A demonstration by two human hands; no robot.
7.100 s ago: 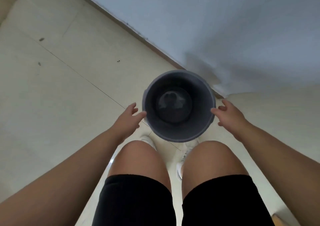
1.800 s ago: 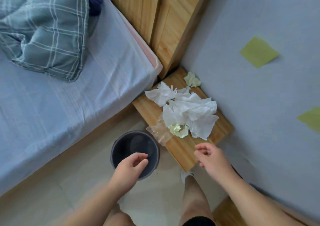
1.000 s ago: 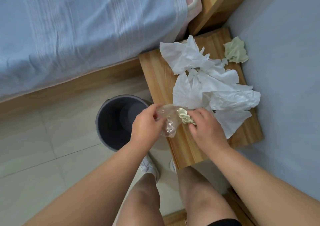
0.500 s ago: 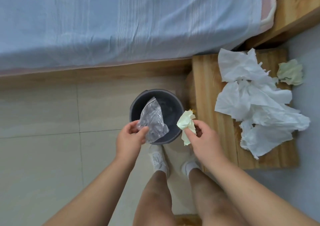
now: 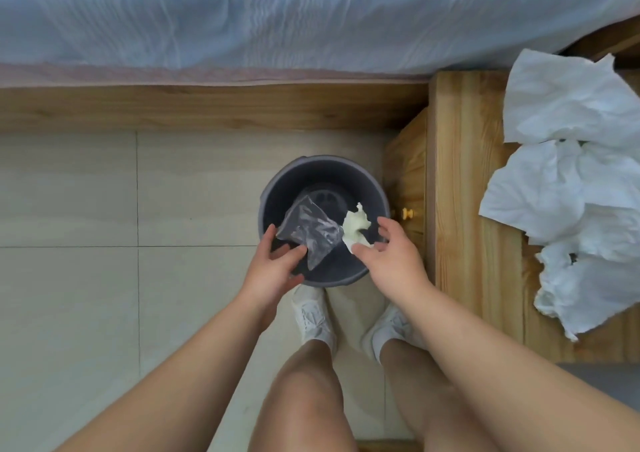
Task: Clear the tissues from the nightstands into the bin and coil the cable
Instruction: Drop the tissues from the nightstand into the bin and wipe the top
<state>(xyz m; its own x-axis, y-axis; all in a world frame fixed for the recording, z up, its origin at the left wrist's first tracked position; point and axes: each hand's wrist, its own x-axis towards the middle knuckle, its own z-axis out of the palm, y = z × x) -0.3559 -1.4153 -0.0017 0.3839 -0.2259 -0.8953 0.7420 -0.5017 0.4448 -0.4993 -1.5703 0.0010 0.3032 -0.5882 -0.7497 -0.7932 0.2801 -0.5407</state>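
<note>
Pale floor tiles (image 5: 86,209) spread left of my left hand (image 5: 273,271), whose fingers are splayed loose and grip nothing. A clear plastic bag (image 5: 308,233) sits just off its fingertips over the mouth of the dark grey bin (image 5: 277,202), which stands on the floor by the blue-sheeted bed (image 5: 242,19). Right of the bag, a crumpled pale yellow tissue (image 5: 355,230) hangs at the fingertips of my right hand (image 5: 391,264), equally slack; further right, white tissues (image 5: 571,192) lie heaped on the wooden nightstand (image 5: 464,174) just beside the bin.
</note>
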